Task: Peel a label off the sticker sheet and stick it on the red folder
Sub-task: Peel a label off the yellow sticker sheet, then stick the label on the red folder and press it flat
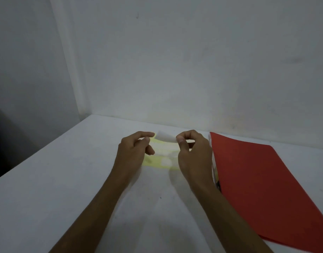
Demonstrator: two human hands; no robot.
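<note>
left hand [134, 148] hovers over the table [65, 179], thumb and forefinger near each other, pinching nothing visible. one pale yellow sheet [160, 157] lies flat between the hands, a few blurred white labels remaining. right hand [192, 152] pinches one curled white label [165, 137] above the sheet; one red folder [263, 183] lies flat at right.

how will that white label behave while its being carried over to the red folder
Probably floppy: the white label already curls where the right hand pinches one end. It looks thin and very light, so it may flutter. Its free end, near the left hand, could fold onto itself before reaching the red folder.
</note>
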